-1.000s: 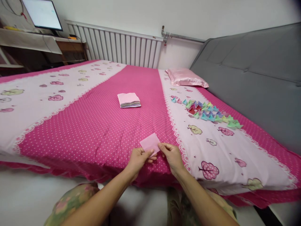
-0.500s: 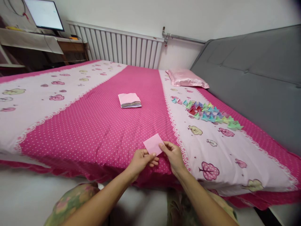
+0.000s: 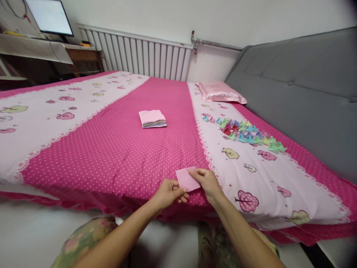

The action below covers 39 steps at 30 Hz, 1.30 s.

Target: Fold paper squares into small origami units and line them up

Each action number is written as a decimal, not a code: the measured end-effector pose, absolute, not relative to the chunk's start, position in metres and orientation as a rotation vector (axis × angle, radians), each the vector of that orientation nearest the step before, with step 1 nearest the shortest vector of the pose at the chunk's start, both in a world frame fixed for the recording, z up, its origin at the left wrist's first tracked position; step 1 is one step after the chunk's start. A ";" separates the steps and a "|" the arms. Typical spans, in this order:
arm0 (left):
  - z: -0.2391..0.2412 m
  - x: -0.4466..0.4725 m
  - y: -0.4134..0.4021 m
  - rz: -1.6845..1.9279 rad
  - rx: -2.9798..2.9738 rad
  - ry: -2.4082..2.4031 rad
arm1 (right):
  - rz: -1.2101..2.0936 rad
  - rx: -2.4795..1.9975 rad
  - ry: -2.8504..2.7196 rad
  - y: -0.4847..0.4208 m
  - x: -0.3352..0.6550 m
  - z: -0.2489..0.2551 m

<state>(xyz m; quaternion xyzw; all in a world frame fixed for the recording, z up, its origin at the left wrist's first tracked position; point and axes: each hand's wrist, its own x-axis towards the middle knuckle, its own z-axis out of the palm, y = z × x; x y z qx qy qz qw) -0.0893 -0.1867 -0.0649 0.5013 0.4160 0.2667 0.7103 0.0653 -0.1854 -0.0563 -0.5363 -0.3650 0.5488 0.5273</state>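
Pink paper (image 3: 186,181) has turned & come nearer the body vs. prev. frame! L hand (image 3: 167,193) & R hand (image 3: 209,184) both pinch it, opp. sides, above the bed (image 3: 119,156), near edge; uneven tugging could prob. crease or tear it.

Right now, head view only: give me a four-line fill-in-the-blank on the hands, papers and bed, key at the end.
1. The paper sheet held by the left hand and the right hand is coloured ____.
2. Under the paper stack, the bedspread is printed with small white ____.
3. In the picture, the folded paper pieces lie to the ____ of that stack.
4. The padded headboard is coloured ____.

Missing words: pink; dots; right; grey.
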 end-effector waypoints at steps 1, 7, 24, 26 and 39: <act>-0.064 -0.089 -0.187 0.588 1.112 0.931 | 1.295 -1.289 -0.859 -0.184 0.066 -0.057; -0.063 -0.086 -0.188 0.587 1.093 0.933 | 1.214 -1.298 -0.805 -0.181 0.068 -0.061; -0.067 -0.088 -0.189 0.582 1.141 0.908 | 1.092 -1.283 -0.781 -0.181 0.064 -0.060; -0.068 -0.087 -0.189 0.583 1.150 0.910 | 1.074 -1.292 -0.794 -0.181 0.064 -0.059; -0.058 -0.103 -0.191 0.896 2.079 1.517 | 0.795 -1.404 -1.252 -0.150 0.063 -0.074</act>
